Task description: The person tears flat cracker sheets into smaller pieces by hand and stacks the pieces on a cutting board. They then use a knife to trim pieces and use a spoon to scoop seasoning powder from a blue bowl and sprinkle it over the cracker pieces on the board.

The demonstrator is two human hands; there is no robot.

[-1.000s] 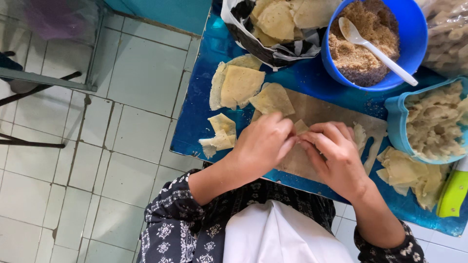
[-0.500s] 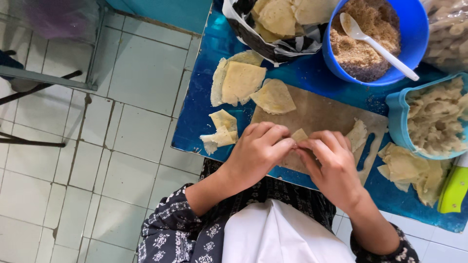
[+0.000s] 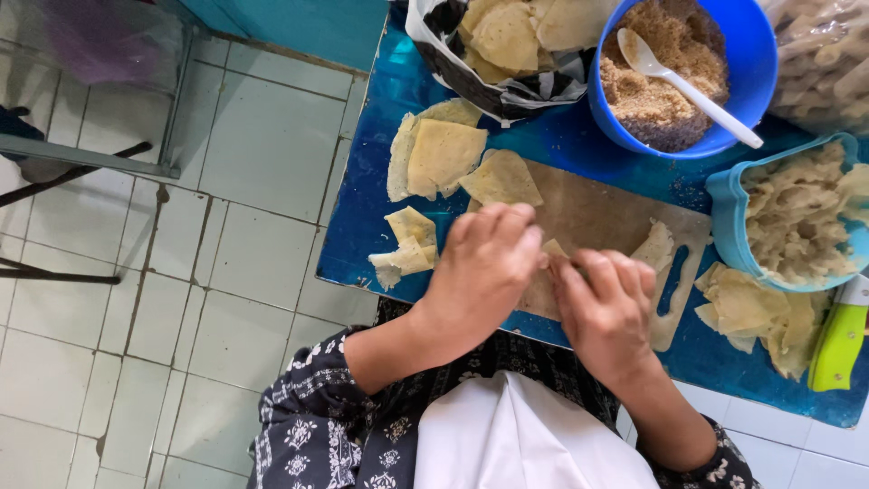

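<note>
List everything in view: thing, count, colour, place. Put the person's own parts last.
table: one, blue, right of the tiled floor
cutting board: one, brown, under the hands
pale wrapper pieces: several, on the table's left part
folded wrappers: a few, pale, near the table's edge
blue bowl: one, holds brown crumbs
spoon: one, white, in that bowl
light blue tub: one, holds beige filling
patterned bag: one, holds wrappers
green handle: one, far right
left hand: pinching a small wrapper
right hand: pinching it too

A blue table (image 3: 380, 226) stands on a white tiled floor (image 3: 226, 254). On it lie a wooden board (image 3: 597, 213), loose wrappers (image 3: 444, 156), a blue bowl (image 3: 751, 81), a teal tub (image 3: 724, 213) and a green-handled knife (image 3: 837, 344).
</note>
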